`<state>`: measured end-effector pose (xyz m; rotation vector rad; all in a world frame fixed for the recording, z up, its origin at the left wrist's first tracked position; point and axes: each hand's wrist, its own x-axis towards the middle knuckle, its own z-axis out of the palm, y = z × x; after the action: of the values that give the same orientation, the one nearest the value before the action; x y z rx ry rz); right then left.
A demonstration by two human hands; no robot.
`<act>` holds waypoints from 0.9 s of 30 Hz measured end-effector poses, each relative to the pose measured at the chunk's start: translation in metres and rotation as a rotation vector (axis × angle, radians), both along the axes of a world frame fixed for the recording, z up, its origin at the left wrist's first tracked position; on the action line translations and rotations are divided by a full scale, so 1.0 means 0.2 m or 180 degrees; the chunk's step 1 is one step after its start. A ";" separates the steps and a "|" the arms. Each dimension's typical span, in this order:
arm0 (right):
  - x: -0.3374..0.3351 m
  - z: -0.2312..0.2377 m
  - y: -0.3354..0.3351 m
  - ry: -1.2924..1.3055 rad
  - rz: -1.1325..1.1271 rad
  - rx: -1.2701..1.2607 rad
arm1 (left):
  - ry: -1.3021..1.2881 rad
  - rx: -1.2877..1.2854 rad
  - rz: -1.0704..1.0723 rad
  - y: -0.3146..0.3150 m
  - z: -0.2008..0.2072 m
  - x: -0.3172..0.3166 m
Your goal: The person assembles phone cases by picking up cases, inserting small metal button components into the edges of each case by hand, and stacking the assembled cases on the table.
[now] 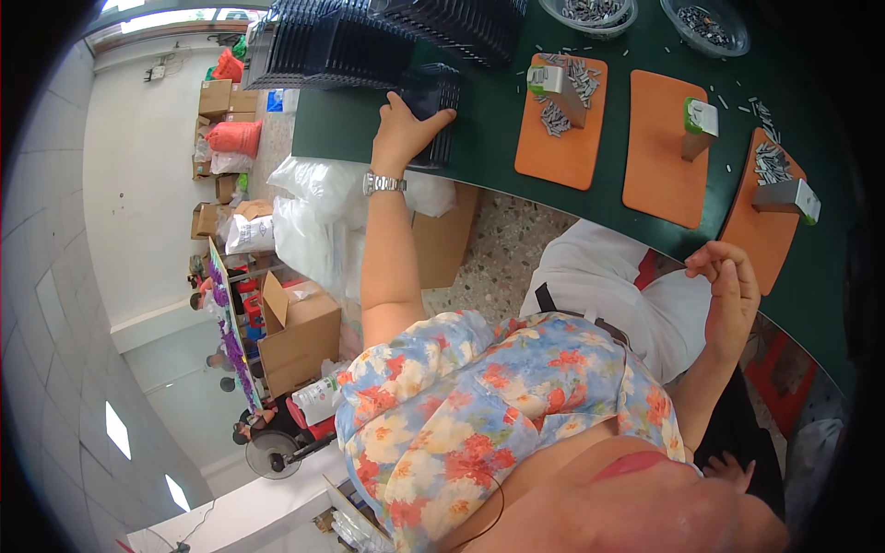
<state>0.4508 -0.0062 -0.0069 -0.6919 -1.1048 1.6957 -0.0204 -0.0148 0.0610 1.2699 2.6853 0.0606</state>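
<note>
My left hand (406, 134), wearing a metal watch (383, 183), reaches to a short stack of black plastic trays (442, 92) near the table's edge. Its thumb and forefinger are spread wide over the stack; the other fingers are hidden. My right hand (731, 293) is at the table's near edge, beside the rightmost orange board (740, 241). Its fingers are curled and pressed together, and whatever they may hold is too small to make out. Several small grey metal pieces (772, 164) lie on that board, around a silver block (780, 195) with a white and green end.
Two more orange boards (650, 189) (553, 166) carry similar blocks on the green table (498, 138). Clear bowls (705, 28) of metal pieces stand at the far side. Tall tray stacks (341, 41) rise far left. Plastic bags (309, 221) and cartons (300, 332) fill the floor.
</note>
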 end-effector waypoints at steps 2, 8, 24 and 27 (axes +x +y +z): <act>0.02 0.00 0.00 -0.0183 0.0090 -0.0087 | 0.0258 0.0120 -0.0110 -0.02 0.04 0.08; 0.11 0.02 0.00 -0.0242 0.0094 -0.0166 | 0.0451 0.2430 -0.0947 0.29 0.46 0.26; 0.78 -0.11 0.53 -0.0925 -0.1004 0.0121 | 0.0877 0.0307 -0.1442 1.14 0.43 0.37; 0.82 -0.15 0.77 -0.2047 -0.1430 0.0507 | 0.0727 0.0368 -0.1114 1.08 0.53 0.55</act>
<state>0.6139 0.1487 -0.0377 -1.3222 -1.3681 1.0057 0.0905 0.2021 0.1673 1.8680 2.6240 0.0273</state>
